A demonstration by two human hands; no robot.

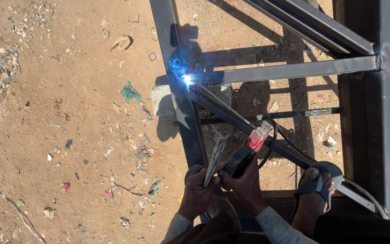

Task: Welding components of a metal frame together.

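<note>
Sunlit reddish dirt (68, 113) fills the left and centre of the frame, strewn with small scraps of coloured paper, plastic and dry stems, with a green crumpled scrap (130, 92) left of centre. Over the right half stands a dark steel frame (389, 113) of square tubes, its bars crossing and casting shadows on the ground. At the upper centre a bright blue-white welding arc (187, 80) burns where a horizontal bar meets an upright one, beside a grey stone block (161, 99). From the bottom centre both arms reach forward in grey sleeves. The right hand (244, 180) is clamped round a red-and-black electrode holder (251, 147), whose thin rod (217, 101) runs up-left to the arc; a black cable (271, 144) loops from it. The left hand (197, 190), touching the right, is closed round a bundle of spare welding rods (216, 158). At lower right a sandalled foot (316, 192) rests on a slanting bar.
</note>
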